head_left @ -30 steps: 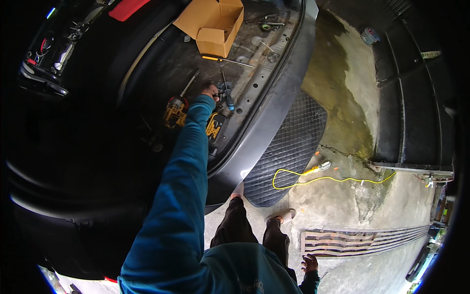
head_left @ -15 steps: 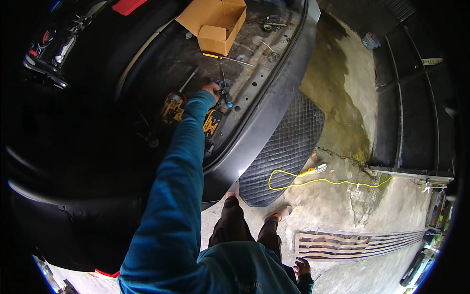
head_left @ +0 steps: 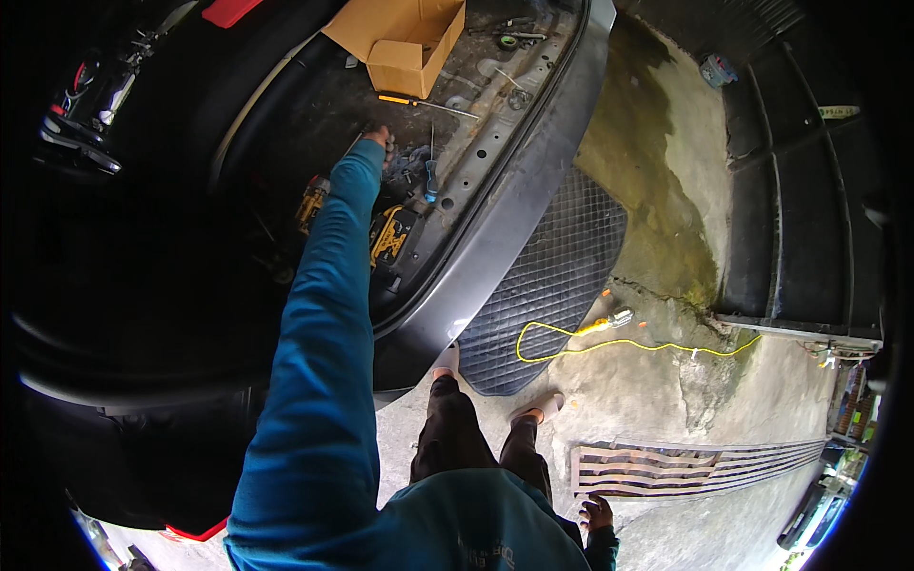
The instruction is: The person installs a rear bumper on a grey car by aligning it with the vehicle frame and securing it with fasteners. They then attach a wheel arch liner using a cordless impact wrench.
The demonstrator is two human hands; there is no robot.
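Observation:
My left hand (head_left: 383, 145) reaches into the open back of a dark car. It hovers by the metal shaft of a yellow and black power tool (head_left: 311, 202), which my sleeve partly covers. The fingers are small and bent downward; whether they grip anything is unclear. Just right of that hand lies a screwdriver with a blue handle (head_left: 431, 181), its thin shaft pointing away. Nearer me sits a yellow and black battery-like block (head_left: 390, 238). Low at my right side hangs my right hand (head_left: 597, 514), fingers loosely apart and holding nothing.
A cardboard box (head_left: 398, 59) stands open farther in, with a yellow-handled screwdriver (head_left: 400, 99) before it. The car's rear sill (head_left: 476, 271) curves between me and the tools. On the floor are a quilted black mat (head_left: 543, 295), a yellow cord (head_left: 657, 349) and a metal grate (head_left: 666, 471).
My left hand has moved away from the blue-handled screwdriver, farther in and leftward, toward the power tool's shaft. The view has shifted slightly. My right hand stays low at my side.

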